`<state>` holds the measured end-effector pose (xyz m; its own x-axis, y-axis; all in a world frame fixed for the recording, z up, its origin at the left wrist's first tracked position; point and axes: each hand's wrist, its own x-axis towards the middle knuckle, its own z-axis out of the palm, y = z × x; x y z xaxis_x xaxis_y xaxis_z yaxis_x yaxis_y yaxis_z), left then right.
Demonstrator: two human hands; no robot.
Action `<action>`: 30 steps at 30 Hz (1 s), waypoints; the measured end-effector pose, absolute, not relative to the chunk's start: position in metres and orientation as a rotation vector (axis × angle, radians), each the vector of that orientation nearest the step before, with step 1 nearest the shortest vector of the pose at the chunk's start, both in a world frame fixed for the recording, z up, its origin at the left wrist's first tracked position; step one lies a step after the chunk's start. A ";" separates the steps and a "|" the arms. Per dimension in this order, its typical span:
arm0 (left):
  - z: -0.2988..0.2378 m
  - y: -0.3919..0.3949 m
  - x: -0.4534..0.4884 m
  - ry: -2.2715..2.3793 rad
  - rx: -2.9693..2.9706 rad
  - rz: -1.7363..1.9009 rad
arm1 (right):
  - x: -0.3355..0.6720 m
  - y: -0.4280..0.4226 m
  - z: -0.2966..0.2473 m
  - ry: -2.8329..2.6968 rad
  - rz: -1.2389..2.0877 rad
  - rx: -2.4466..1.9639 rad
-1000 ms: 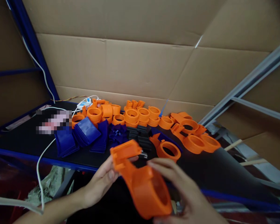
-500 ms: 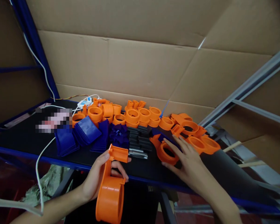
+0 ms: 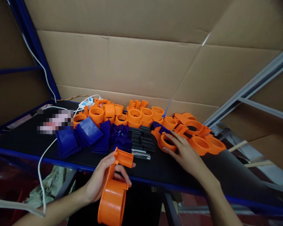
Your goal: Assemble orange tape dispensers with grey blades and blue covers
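Note:
My left hand [image 3: 101, 180] is closed round a large orange plastic housing [image 3: 113, 196], holding it edge-on just in front of the table's near edge. My right hand [image 3: 182, 150] reaches over the black tabletop [image 3: 25, 141] and rests with its fingers on an orange ring-shaped part [image 3: 164, 142] at the near side of a cluster of similar orange parts [image 3: 198, 138]. The fingers curl over the ring's rim.
Rows of orange rings [image 3: 134, 116] line the back of the table. In front lie stacks of blue pieces [image 3: 87, 133], darker purple bits [image 3: 121, 136] and black parts [image 3: 141, 141]. A white cable [image 3: 41, 169] hangs off the left. Cardboard walls [image 3: 132, 62] stand behind, a metal rail [image 3: 250, 84] at right.
My right hand let go of the orange housing and reached forward onto the orange ring. My left hand kept the housing and turned it edge-on, lower down.

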<state>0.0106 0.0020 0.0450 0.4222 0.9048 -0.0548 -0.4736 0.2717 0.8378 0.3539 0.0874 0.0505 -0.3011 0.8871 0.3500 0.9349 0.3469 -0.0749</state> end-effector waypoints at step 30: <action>0.030 0.013 0.010 0.557 0.773 1.017 | 0.247 0.060 0.097 -2.780 0.014 -1.241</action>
<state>0.0101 0.0127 0.0303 0.4302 0.9008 -0.0597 -0.5357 0.3079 0.7863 0.2469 0.0595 0.0972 -0.6636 0.7433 0.0845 0.7424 0.6682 -0.0479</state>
